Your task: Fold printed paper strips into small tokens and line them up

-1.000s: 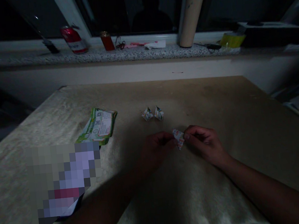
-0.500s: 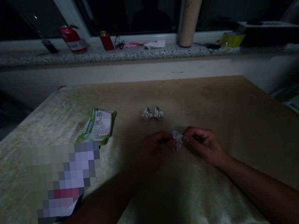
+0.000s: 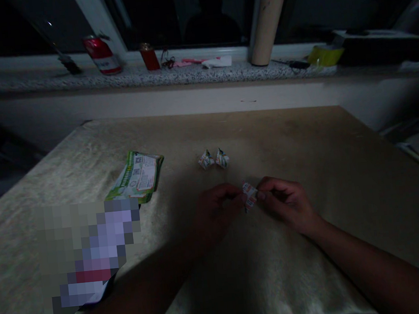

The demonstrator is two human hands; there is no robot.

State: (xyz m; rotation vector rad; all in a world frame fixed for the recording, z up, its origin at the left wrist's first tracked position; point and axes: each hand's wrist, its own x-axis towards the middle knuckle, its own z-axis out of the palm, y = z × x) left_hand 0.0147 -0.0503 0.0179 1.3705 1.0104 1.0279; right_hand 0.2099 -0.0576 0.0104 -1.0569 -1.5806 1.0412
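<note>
- I see one small wrapper [image 3: 250, 196], white with orange-red print, creased and partly folded.
- It stands roughly on edge, pinched between my left hand [image 3: 218, 209] and right hand [image 3: 286, 200].

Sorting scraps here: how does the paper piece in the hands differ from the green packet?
The paper piece is small and folded, white with orange print; the green packet is larger and flat. The paper piece is pinched between left hand and right hand; the green packet lies untouched on the table. Both carry print.
</note>
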